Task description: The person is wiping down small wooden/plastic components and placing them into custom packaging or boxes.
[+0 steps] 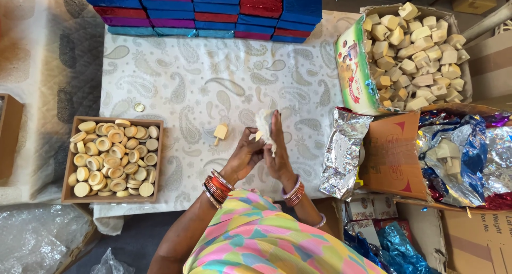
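Observation:
My left hand (244,154) and my right hand (278,151) meet over the patterned cloth (202,87). Together they grip a small pale wooden piece wrapped in a white cloth or paper (264,125); the right hand covers most of it. A single pale wooden piece with a peg (220,131) lies on the cloth just left of my hands. Bangles sit on both wrists.
A wooden tray (72,162) of several round wooden discs sits at left. A cardboard box (373,18) of blocky wooden pieces stands at upper right, a box with shiny foil wrappers (464,146) below it. Stacked shiny coloured boxes (213,10) line the far edge. A crumpled silver foil (341,151) lies near my right hand.

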